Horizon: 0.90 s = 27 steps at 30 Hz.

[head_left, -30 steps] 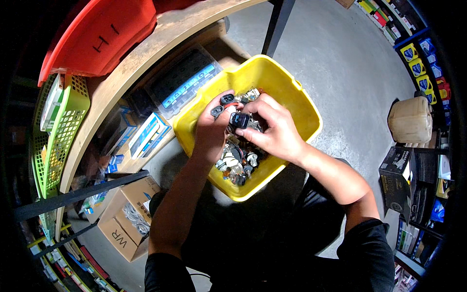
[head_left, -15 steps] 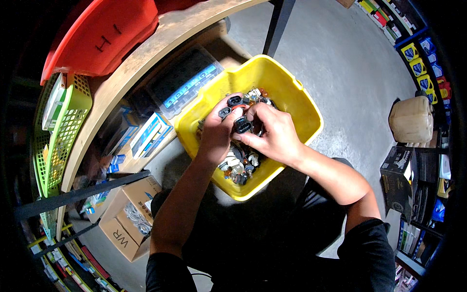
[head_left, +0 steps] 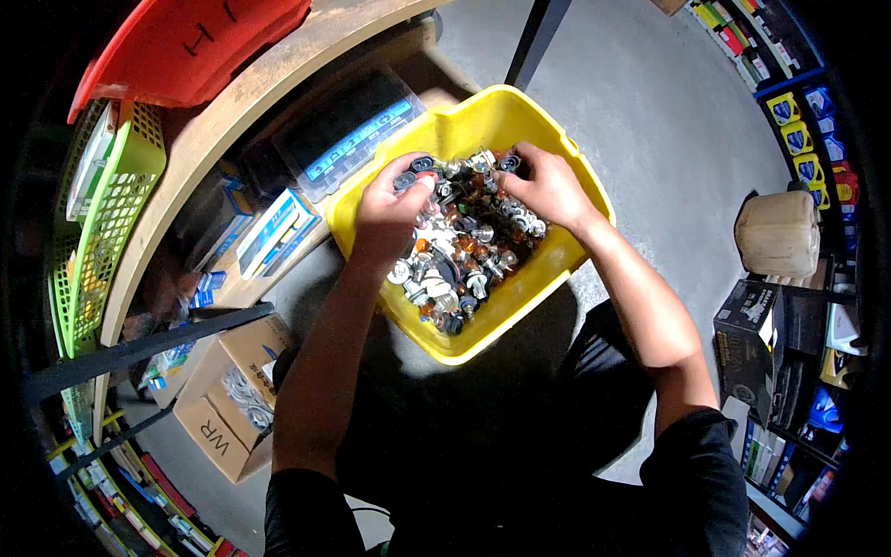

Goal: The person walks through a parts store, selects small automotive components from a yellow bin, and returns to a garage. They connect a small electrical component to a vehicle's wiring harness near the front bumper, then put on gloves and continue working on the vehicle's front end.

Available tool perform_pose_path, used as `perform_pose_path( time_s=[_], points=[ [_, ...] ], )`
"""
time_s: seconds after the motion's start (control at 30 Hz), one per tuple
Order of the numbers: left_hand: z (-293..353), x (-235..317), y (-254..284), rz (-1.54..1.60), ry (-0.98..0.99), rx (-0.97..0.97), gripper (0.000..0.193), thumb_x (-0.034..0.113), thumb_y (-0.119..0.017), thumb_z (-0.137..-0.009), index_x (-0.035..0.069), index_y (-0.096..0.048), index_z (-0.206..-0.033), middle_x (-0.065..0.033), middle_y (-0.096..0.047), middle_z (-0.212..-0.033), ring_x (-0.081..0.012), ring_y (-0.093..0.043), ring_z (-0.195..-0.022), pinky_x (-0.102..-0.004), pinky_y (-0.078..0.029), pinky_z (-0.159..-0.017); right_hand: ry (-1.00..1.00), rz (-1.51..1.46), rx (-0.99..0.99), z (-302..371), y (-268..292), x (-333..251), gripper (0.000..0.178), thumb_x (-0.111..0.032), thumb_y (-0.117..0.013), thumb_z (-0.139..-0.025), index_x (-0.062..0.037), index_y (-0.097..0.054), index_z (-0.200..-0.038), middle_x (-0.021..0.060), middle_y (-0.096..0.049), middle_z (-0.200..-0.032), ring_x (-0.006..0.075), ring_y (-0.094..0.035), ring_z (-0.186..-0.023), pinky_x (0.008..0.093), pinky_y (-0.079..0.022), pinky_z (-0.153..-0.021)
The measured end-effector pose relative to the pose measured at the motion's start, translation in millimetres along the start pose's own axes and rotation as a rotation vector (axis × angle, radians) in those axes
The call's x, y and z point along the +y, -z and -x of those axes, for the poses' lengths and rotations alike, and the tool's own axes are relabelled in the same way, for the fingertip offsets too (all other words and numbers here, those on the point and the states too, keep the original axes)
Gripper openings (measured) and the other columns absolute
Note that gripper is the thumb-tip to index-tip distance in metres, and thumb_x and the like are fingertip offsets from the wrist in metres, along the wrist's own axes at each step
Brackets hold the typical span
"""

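A yellow bin (head_left: 459,355) holds a heap of small vehicle bulbs (head_left: 464,255), some with clear or amber glass and white or metal bases. Over the bin's left side, my left hand (head_left: 385,206) is closed on bulbs with black plug bases (head_left: 405,181); two bases show, with a bit of red by the thumb. Its fingers partly hide the rest of them. My right hand (head_left: 554,192) is at the bin's far right, thumb and fingers pinching another black plug base (head_left: 510,163). Whatever is attached to that one cannot be made out.
A wooden shelf (head_left: 200,148) runs along the left, bearing a red plastic bin (head_left: 195,46) and a green basket (head_left: 116,213). Below are a clear-lidded case (head_left: 348,130) and an open cardboard box (head_left: 218,427). To the right stand a jerrycan (head_left: 778,234) and black carton (head_left: 747,339).
My hands have come apart, left hand leftward, right hand to the right and farther away, baring the heap of bulbs. The left still holds its black-based bulbs. The view has shifted slightly.
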State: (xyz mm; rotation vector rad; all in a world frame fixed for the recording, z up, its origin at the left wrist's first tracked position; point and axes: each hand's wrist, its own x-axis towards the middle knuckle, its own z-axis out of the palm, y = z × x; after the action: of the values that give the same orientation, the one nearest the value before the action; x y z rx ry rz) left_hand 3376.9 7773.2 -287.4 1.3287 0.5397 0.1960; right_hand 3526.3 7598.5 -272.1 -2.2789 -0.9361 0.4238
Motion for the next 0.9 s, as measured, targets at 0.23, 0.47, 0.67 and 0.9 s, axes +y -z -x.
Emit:
perform_pose_path(
  time_s=[0.23,0.47,0.67,0.9],
  points=[
    [9,6,-5,0.049,0.04,-0.182,0.04,0.014,-0.056,-0.089,-0.002,-0.049,-0.125,-0.0101,-0.064,-0.101,-0.0131,-0.063,-0.075,-0.023,-0.049,-0.06,0.098,-0.283,-0.036,5,-13,-24,0.037,-0.028,-0.077,-0.077,-0.0015,-0.059,-0.095,0.008,-0.06,-0.072,0.0131,-0.057,-0.067,0.0299,-0.047,-0.062],
    [16,13,-9,0.05,-0.019,-0.236,0.041,0.011,-0.053,-0.091,-0.001,-0.046,-0.13,-0.0108,-0.064,-0.103,-0.014,-0.065,-0.081,-0.025,-0.052,-0.065,0.175,-0.216,-0.002,11,-13,-35,0.033,-0.024,-0.075,-0.079,-0.0021,-0.062,-0.1,0.0103,-0.065,-0.08,0.0145,-0.062,-0.07,0.0296,-0.049,-0.065],
    [16,16,-7,0.057,-0.022,-0.222,0.042,0.012,-0.054,-0.091,0.0,-0.046,-0.13,-0.0104,-0.064,-0.103,-0.0132,-0.064,-0.081,-0.0246,-0.052,-0.065,0.274,-0.231,0.004,10,-18,-32,0.034,-0.021,-0.07,-0.083,-0.003,-0.063,-0.11,0.0136,-0.067,-0.089,0.0214,-0.067,-0.082,0.0325,-0.052,-0.074],
    [12,9,-5,0.056,-0.019,-0.208,0.042,0.012,-0.055,-0.09,0.0,-0.048,-0.13,-0.0103,-0.064,-0.104,-0.0128,-0.064,-0.079,-0.0238,-0.052,-0.063,0.304,-0.211,0.016,6,-20,-26,0.03,-0.021,-0.069,-0.084,-0.0024,-0.063,-0.106,0.0137,-0.066,-0.085,0.021,-0.065,-0.075,0.0332,-0.051,-0.069]
  ],
)
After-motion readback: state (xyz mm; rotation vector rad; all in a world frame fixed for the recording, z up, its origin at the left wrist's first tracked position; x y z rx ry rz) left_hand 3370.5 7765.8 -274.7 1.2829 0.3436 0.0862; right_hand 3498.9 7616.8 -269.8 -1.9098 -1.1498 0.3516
